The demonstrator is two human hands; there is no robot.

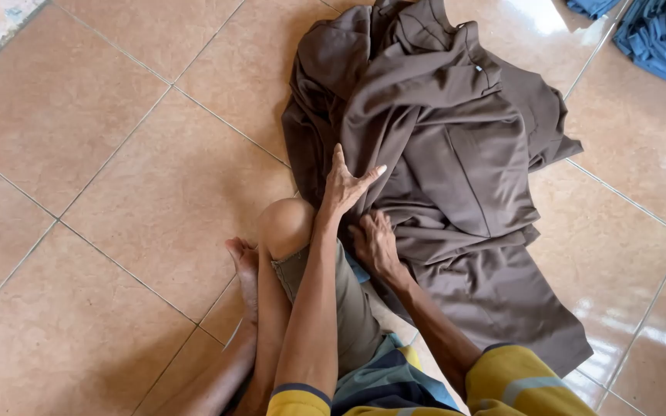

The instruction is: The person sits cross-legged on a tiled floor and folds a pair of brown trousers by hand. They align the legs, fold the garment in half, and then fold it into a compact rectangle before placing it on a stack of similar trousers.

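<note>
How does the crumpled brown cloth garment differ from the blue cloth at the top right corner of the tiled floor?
The brown garment lies spread and rumpled in mid-floor, fully in view; the blue cloth is cut off by the picture's edge. The left hand and right hand press on the brown garment; nothing touches the blue cloth. Both lie on the floor tiles.

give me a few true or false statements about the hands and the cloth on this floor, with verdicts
1. The brown garment lies on a tiled floor. True.
2. The left hand holds scissors. False: it rests open on the brown cloth.
3. The right hand touches the garment's edge. True.
4. Blue cloth lies at the top right. True.
5. The garment is neatly folded. False: it lies rumpled and spread.
</note>
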